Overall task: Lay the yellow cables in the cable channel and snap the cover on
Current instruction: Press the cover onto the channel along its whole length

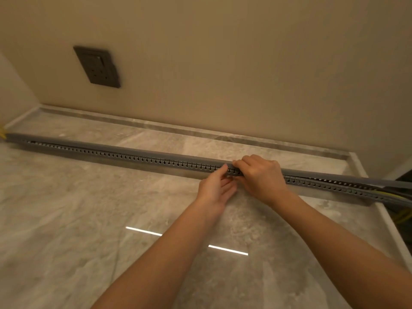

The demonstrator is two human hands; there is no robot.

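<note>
A long grey slotted cable channel (124, 157) lies across the marble counter from far left to right. Its grey cover (93, 145) sits flush on the left part and lifts away from the channel at the right end (356, 182). Yellow cables (392, 194) show inside the channel's open right end and poke out at its far left end (2, 132). My right hand (259, 175) lies over the top of the cover, fingers curled on it. My left hand (217, 186) is just left of it, fingertips pinching the channel's front wall.
The marble counter (89, 219) has a raised rim at the back (178, 128) and the right (383, 219). A dark wall socket (98, 66) sits on the beige wall above the left. More yellow cable (403, 217) hangs beyond the right edge.
</note>
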